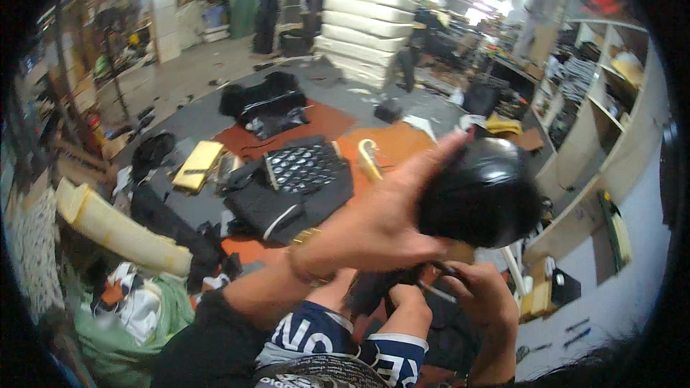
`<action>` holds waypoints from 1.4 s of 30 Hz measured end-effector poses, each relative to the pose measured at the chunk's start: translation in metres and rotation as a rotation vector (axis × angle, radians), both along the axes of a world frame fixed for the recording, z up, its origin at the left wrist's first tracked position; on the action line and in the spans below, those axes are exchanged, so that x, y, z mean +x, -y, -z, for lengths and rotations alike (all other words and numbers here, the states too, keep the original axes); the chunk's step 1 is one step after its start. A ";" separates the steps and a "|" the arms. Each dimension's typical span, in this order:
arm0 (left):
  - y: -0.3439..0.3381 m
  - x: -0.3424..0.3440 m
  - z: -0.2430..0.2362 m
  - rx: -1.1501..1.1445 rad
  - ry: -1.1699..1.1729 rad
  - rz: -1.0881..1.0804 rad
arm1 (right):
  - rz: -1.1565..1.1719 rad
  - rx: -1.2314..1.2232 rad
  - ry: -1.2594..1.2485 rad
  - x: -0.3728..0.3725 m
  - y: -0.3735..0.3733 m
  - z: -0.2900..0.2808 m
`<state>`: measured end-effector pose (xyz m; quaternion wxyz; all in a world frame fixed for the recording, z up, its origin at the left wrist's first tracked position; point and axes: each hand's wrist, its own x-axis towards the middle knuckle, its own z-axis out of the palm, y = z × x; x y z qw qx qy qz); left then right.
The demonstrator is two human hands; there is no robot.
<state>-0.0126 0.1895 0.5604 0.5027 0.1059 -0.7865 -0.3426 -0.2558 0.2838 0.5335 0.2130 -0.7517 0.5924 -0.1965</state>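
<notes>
My left hand (381, 223) reaches across the middle, its thumb and fingers spread around the near side of a glossy black rounded thing (481, 190). That thing is smooth and bulging; its exact kind does not show. Lower down, my right hand (490, 298) is closed on a slim tool (451, 273) with a dark handle and a thin pale shaft, which I cannot name for sure. The tool lies close below the black thing, by some dark material over my legs.
A black padded piece (269, 104) and a dark panel with a shiny grid pattern (305, 167) lie on the floor ahead. Yellow foam (198, 165) sits left of them, a long foam roll (122, 226) nearer. Shelves (596, 111) line the right. A white stack (365, 18) stands behind.
</notes>
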 end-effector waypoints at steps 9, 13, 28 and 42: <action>-0.021 0.057 0.100 0.076 0.154 -0.075 | -0.242 0.075 -0.376 -0.003 0.042 0.092; -0.030 0.053 0.156 0.325 0.148 -0.247 | -0.396 0.087 -0.418 -0.002 0.057 0.167; 0.030 0.045 0.225 0.601 0.256 -0.238 | -0.106 -0.245 -0.050 0.014 0.057 0.258; 0.040 -0.009 0.207 0.599 0.346 -0.377 | 0.162 0.135 0.974 0.072 0.006 0.282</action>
